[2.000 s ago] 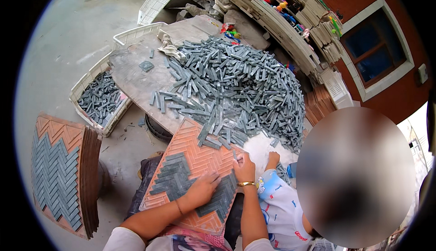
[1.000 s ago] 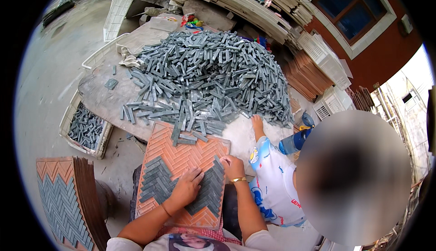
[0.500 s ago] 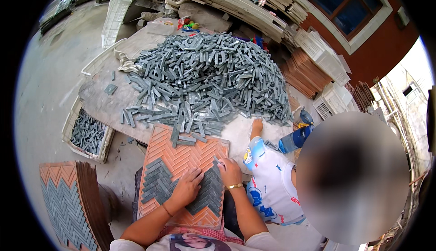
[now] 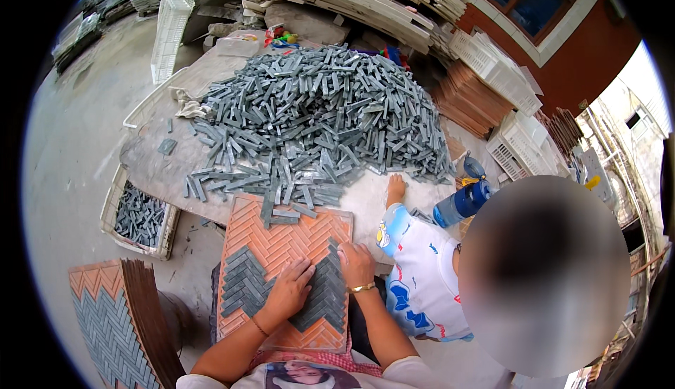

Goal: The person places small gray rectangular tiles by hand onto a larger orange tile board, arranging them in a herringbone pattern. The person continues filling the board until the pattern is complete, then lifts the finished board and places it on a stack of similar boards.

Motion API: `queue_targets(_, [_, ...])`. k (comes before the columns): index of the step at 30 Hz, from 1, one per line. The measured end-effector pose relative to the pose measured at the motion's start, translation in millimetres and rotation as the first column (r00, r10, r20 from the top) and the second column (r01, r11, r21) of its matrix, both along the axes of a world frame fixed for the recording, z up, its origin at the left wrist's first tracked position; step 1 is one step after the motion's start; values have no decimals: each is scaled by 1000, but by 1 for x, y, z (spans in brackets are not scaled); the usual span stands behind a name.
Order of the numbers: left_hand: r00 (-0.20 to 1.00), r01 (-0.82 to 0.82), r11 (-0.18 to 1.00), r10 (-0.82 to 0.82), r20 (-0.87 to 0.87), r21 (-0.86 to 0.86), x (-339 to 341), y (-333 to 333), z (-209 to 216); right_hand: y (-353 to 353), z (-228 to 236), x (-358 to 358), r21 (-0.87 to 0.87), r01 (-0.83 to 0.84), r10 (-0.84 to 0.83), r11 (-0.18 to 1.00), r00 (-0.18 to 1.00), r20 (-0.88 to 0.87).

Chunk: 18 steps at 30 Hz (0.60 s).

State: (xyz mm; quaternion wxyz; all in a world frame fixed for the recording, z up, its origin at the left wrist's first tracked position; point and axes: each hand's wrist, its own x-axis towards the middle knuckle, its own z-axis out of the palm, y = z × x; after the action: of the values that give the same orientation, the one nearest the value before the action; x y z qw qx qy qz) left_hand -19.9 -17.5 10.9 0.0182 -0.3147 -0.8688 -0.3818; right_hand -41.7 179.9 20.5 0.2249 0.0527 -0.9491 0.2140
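The left hand (image 4: 287, 292) lies flat and spread, fingers apart, palm down on the grey stone strips (image 4: 247, 285) already set in a herringbone pattern on the orange grid tray (image 4: 281, 238); it grips nothing and only presses on the laid pieces. The right hand (image 4: 356, 264) rests just beside it at the tray's right edge, fingers bent down onto the strips there, a gold bracelet (image 4: 362, 288) on its wrist; whether a strip is pinched under the fingertips cannot be made out, since the fingers cover that spot. The tray rests on the person's lap and leans against the near edge of the stone slab table (image 4: 151, 167), its lower half partly filled with grey strips, its upper half bare orange except for a few loose strips (image 4: 281, 213) lying across the top edge. Behind it a big heap of grey strips (image 4: 320, 118) covers most of the table. To the right a second person in a white printed shirt (image 4: 425, 280) reaches one hand (image 4: 395, 188) to the edge of the heap; a blue bottle (image 4: 460, 205) lies just beside that arm. On the floor at left stand a white crate with more strips (image 4: 140, 217) and a stack of filled trays (image 4: 116, 322), cut off by the dark rim of the picture. The person's own lap and the tray's near edge are hidden by the forearms.
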Motion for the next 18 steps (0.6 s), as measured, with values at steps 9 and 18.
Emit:
queue_targets(9, [1000,15,1000,-15,-2,4,-3,1,2,7,-6,1,-150,130,-101,980,977,187])
queue_targets(18, [999,30,1000,-30,-23,-7,-3,1,-4,30,-16,-9,-352,102,-52,931,988,149])
